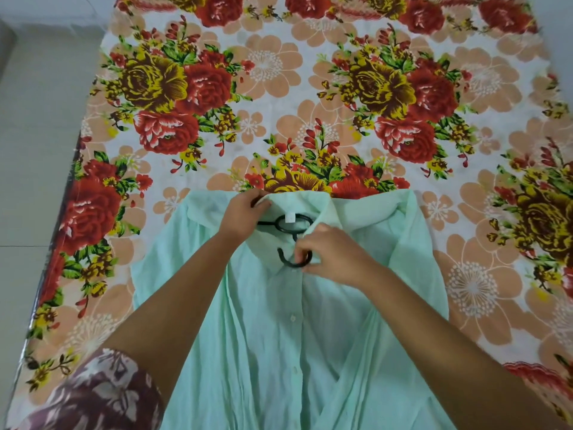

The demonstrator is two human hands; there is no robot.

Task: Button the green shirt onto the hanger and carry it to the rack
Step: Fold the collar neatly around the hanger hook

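Note:
The pale green shirt [279, 336] lies flat on the bed, collar at the far end, front placket with small buttons running toward me. A black hanger [291, 226] sits inside the collar, and its hook [293, 259] curls out over the placket. My left hand [245, 217] pinches the left side of the collar. My right hand [328, 254] grips the right collar edge by the hook, fingers closed on the fabric. Most of the hanger is hidden under the shirt.
The bed carries a floral sheet [279, 88] in red, yellow and peach, stretching far beyond the shirt. Pale tiled floor [37, 135] lies along the bed's left edge. No rack is in view.

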